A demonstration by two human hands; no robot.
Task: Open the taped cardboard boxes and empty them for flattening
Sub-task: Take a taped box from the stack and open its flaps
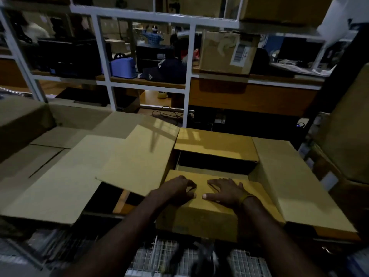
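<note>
Gaping tan cardboard box (217,144), flaps splayed, both hands on near flap (201,188).

Open cardboard box (215,212) interior is dark, contents can't be told. Wire racks (159,258) at bottom edge are blurred and cut off. Label (240,52) on the shelf box (225,52) is too small to read. Background people are blurred.

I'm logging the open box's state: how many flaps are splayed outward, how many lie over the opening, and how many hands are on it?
Flaps splayed outward: 2 (left flap, right flap)
Flaps over the opening: 2 (far flap, near flap)
Hands: 2 (left hand, right hand)
Total: 6
</note>
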